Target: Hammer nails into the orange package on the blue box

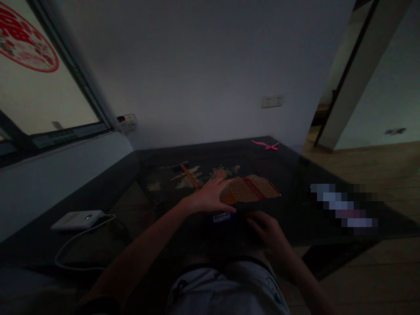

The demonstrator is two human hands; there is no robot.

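Observation:
My left hand (211, 196) is stretched over the table with its fingers spread, at the left end of a flat brown patterned piece (267, 188) with a red band across it. Whether the palm presses on the piece is hard to see in the dim light. Below that hand shows a small blue item with a white label (222, 217), partly covered. My right hand (265, 225) rests near the front edge, fingers loosely bent and apart, with nothing visible in them. Just beyond my left hand lies a tool with an orange-brown handle (189, 176) and a dark head, perhaps a hammer.
The dark table (157, 236) has a printed flower pattern. A white power bank (78, 220) with a white cable lies at left. A pink ribbon (271, 147) is at the back, and a blurred-out object (343, 208) at right. Wall sockets (272, 101) are behind.

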